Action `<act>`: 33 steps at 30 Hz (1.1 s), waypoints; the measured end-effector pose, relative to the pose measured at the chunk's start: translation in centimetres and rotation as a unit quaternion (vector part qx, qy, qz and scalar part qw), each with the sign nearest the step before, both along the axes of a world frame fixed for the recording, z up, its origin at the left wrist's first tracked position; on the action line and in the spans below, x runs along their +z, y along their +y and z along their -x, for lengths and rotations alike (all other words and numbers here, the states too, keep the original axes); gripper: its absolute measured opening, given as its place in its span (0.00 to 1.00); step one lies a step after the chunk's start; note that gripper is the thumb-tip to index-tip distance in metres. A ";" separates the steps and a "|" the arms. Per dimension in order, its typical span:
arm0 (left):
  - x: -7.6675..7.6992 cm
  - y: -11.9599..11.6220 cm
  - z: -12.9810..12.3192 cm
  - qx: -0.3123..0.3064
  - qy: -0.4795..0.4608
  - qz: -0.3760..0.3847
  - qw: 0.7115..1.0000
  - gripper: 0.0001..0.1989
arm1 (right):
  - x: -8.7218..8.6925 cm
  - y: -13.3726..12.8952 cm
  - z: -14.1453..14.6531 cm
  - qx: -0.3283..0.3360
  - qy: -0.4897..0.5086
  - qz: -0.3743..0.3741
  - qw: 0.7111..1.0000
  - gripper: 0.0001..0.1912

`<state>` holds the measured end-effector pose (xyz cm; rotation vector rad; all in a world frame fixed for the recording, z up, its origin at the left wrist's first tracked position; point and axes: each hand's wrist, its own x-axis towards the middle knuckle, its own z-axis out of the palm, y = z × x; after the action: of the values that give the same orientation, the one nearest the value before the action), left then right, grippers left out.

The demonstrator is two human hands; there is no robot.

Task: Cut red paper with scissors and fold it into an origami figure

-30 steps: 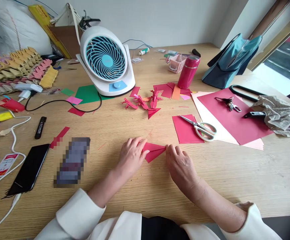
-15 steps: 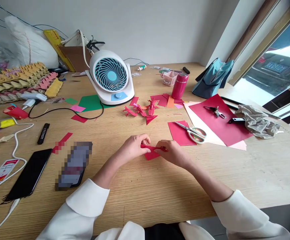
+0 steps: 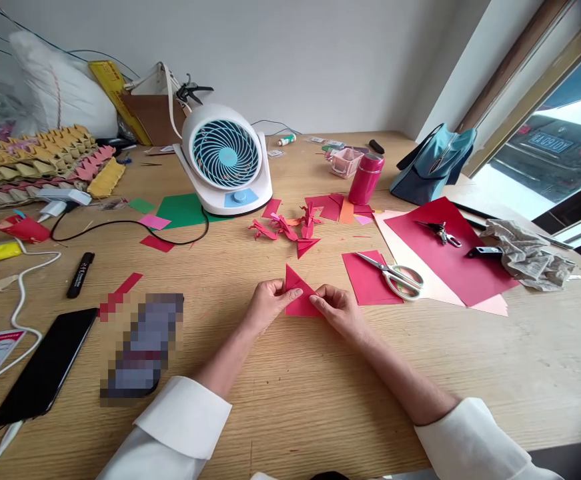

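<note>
A small piece of folded red paper is held between my two hands over the wooden table. My left hand pinches its left edge, thumb lying on top. At its right edge, my right hand grips it between thumb and curled fingers. One pointed corner of the paper sticks up past the left thumb. Beyond the hands lie several folded red paper figures and a small folded red triangle. Right of my right hand, scissors rest on a stack of red paper squares.
A white fan stands at the back, near a pink bottle and a teal bag. Large red sheets carry a small metal tool at right. Phones, a black marker and a white cable lie left.
The red paper has turned in my hands, and a pointed corner now stands up. Both hands have shifted their grip to its sides, thumbs on top. The view has moved slightly.
</note>
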<state>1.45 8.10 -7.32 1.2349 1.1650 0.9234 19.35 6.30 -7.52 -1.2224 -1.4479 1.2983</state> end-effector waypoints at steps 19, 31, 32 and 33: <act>0.0 0.0 -0.1 -0.071 0.071 -0.052 0.994 0.16 | 0.3 -0.1 0.0 -0.060 0.109 0.034 0.992 0.20; -0.1 0.0 0.3 -0.019 -0.042 -0.052 0.998 0.14 | -0.8 -0.3 0.1 -0.014 0.046 0.002 0.999 0.16; -0.2 0.0 0.2 -0.026 -0.036 -0.050 0.998 0.14 | -0.9 -0.4 0.1 -0.015 0.033 -0.006 0.999 0.16; -0.3 0.0 0.2 -0.029 -0.030 -0.047 0.998 0.15 | -0.9 -0.5 0.2 -0.014 0.020 -0.016 1.000 0.15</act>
<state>1.28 8.12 -7.63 1.3012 1.0438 0.9747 19.18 5.84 -8.41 -1.1855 -1.4138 1.2695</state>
